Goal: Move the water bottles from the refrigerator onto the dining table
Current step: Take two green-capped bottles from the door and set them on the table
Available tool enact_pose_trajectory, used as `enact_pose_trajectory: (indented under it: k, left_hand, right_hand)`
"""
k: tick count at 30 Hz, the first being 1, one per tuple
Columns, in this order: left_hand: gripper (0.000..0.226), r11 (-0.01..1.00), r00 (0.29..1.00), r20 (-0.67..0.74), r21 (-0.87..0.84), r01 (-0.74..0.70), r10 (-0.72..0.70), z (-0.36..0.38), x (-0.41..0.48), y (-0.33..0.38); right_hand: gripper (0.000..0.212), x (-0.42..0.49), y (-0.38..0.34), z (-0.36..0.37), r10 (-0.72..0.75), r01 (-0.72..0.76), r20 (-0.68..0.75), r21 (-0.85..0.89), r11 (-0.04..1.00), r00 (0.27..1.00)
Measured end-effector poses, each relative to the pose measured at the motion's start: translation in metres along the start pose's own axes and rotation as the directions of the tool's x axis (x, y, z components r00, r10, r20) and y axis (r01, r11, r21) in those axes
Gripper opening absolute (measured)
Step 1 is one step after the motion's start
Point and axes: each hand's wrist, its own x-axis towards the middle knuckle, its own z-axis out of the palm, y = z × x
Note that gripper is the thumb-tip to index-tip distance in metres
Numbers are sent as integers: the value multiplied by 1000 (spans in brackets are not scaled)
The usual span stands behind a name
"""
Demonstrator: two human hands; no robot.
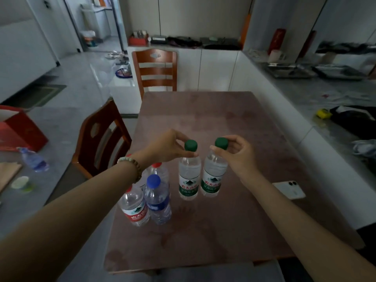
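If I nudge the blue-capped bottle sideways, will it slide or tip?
Probably tips: the blue-capped bottle is tall and narrow, standing upright on the table. It looks full, so fairly heavy and somewhat steadier. The red-label bottle stands right beside it, so a leftward nudge would likely knock both.

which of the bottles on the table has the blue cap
The blue-capped bottle with a blue label, standing at the table's left edge beside a red-label bottle. The two held bottles have green caps; the others near it have red.

White phone (289, 189) flat, two wooden chairs (155, 70), red box (20, 129) on floor
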Motion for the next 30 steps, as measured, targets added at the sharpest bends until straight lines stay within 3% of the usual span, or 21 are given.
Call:
enact_pose_trajectory:
  k: [10,24,30]
  left_hand:
    - [32,998,997,55,54,45,-48,7,6,-30]
    - [29,993,997,26,-87,81,-79,17,-3,-60]
    - [34,990,993,90,-108,85,-76,16,0,-59]
  right_hand:
    - [33,-4,26,23,3,-4,90,5,1000,996]
    - [39,-11,50,36,48,-62,164,82,995,985]
    - [36,-10,57,35,69,-84,163,92,992,984]
